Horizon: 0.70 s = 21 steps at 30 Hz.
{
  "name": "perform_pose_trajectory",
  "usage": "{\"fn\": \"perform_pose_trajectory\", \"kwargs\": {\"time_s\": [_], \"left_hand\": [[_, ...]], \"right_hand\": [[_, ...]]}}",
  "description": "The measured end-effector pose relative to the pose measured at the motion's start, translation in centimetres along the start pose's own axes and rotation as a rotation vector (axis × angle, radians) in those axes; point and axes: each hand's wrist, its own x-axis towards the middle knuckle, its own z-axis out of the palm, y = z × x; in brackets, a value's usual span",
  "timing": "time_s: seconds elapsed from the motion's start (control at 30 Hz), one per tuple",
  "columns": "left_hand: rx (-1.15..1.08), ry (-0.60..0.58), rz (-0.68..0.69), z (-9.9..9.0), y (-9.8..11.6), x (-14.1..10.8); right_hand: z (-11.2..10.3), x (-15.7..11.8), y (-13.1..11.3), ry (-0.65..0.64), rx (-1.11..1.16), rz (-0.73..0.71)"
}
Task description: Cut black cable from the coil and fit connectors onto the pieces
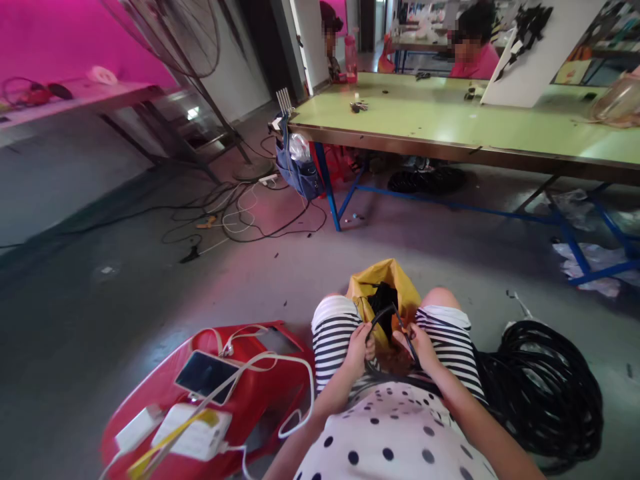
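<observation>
My left hand (358, 348) is closed on a black cord (381, 313), whose free end curves up and over toward the right. Facing it, my right hand (421, 345) grips what looks like a pair of dark scissors (399, 316), the thin blades pointing up beside the cord's end. Whether the blades touch the cord I cannot tell. Between my knees stands an open yellow bag (406, 288) with black pieces (384, 293) inside. On the floor to my right lies a large coil of black cord (550, 393), and black lengths cross my lap.
At my left, a red plastic stool (145, 427) carries a phone (207, 377), white chargers (193, 430) and cables. Ahead is a green-topped table (415, 110) with blue legs. Cables (240, 213) trail near a fan stand. Two people (477, 50) are beyond the table.
</observation>
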Motion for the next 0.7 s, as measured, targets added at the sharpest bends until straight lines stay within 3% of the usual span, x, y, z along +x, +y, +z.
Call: {"fn": "perform_pose_trajectory", "kwargs": {"time_s": [0.33,0.7], "left_hand": [[0.020,-0.063,-0.013,-0.76,0.25,-0.17],[-0.036,-0.086,-0.016,-0.74,0.59,-0.30]], "right_hand": [[0.58,-0.04,-0.65,-0.044,0.044,0.141],[0.56,0.11,0.08,-0.056,0.017,0.113]]}}
